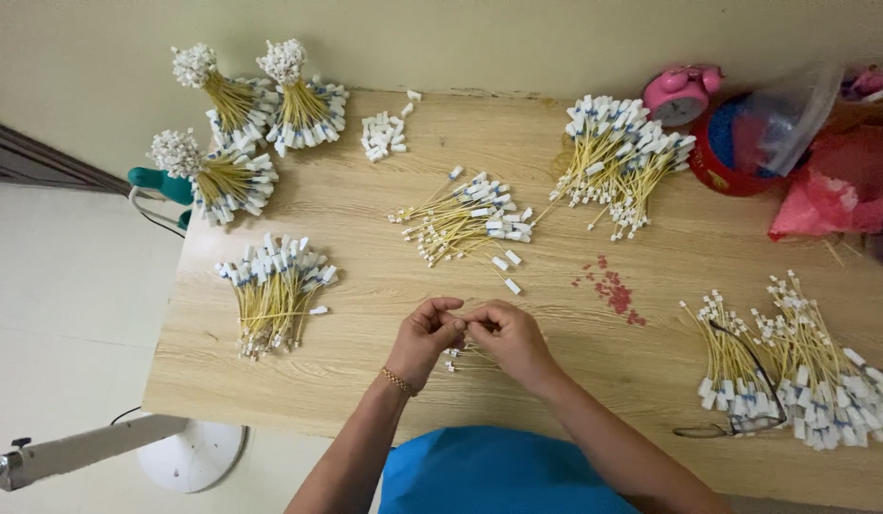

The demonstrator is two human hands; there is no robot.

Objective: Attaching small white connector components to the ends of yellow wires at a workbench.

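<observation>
Seen from above, two bare hands meet over the near edge of a light wooden table (365, 371). The left hand (424, 335) (a thin gold bracelet (397, 382) on its wrist) and the right hand (506, 333) pinch their fingertips together around a small piece too tiny to make out; both grips are narrow and closed. Just beneath the hands a few thin yellow cables with white ends (458, 357) lie on the table.

A loose pile of the same yellow cables (468, 220) lies further back, in the middle of the table. Another bundle (274, 290) sits to the left, and tied bunches (234, 105) stand at the far left corner. More heaps lie at the far right (620, 157) and near right (803, 371). A scatter of small red bits (613, 288) lies right of centre. A pink alarm clock (682, 92) stands by the wall.
</observation>
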